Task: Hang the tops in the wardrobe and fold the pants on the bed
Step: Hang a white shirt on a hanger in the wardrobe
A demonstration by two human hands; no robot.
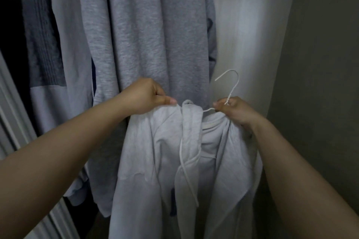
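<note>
A pale grey hooded top [159, 161] with a white drawstring hangs in front of me, bunched at the neck. My left hand [147, 96] pinches its left shoulder edge. My right hand [235, 110] grips the neck of a white wire hanger [231, 87] together with the top's right side. The hanger's hook points up and is free of any rail. Its lower frame is hidden in the cloth.
Inside the wardrobe hang a grey marl top [139, 35], a light grey garment [66, 64] and a dark ribbed one [40, 40]. The white wardrobe side panel [248, 25] stands to the right, with a dark wall [320, 64] beyond it. A white door frame [11, 106] runs along the left.
</note>
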